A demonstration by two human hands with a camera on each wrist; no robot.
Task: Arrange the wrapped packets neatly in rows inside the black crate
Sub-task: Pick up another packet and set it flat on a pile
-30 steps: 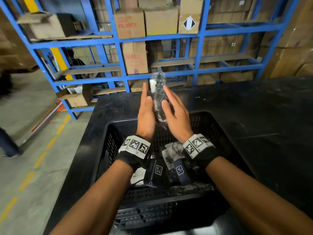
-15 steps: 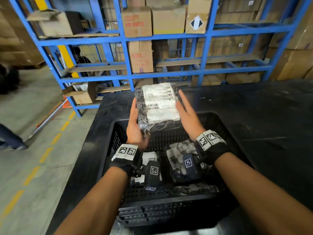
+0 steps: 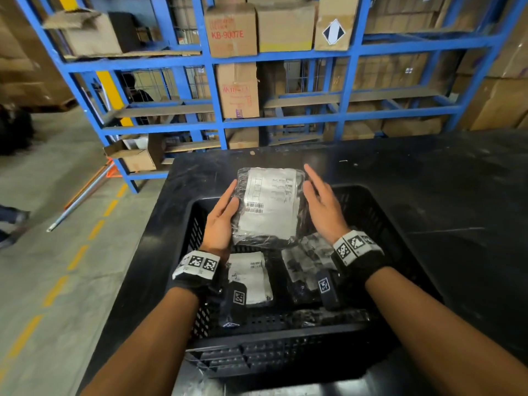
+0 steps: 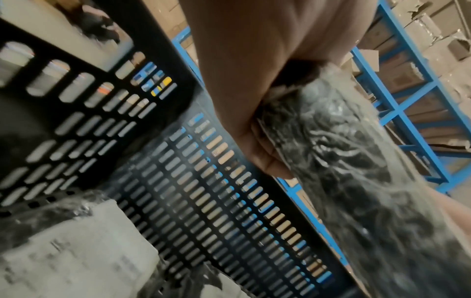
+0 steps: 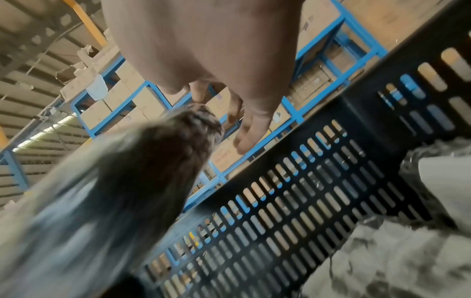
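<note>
A black wrapped packet (image 3: pixel 268 207) with a white label lies face up above the far half of the black crate (image 3: pixel 371 201). My left hand (image 3: pixel 223 221) grips its left edge, thumb on top and fingers beneath; the left wrist view shows that hand (image 4: pixel 242 100) along the packet (image 4: pixel 344 161). My right hand (image 3: pixel 323 207) is open beside the packet's right edge with straight fingers (image 5: pixel 254 125), slightly off the packet (image 5: pixel 140 171). Two more packets (image 3: pixel 251 277) (image 3: pixel 305 261) lie side by side on the crate floor, partly hidden by my wrists.
The crate stands on a black table (image 3: pixel 428 181) that stretches to the right. Blue shelving (image 3: pixel 223 121) with cardboard boxes stands behind it. A concrete aisle with yellow dashes (image 3: pixel 77 255) runs on the left. The crate's slotted far wall (image 4: pixel 203 181) is bare.
The packet, held upright on edge between both flat palms, was turned label up and has come down toward the crate. My right hand has moved off its right edge.
</note>
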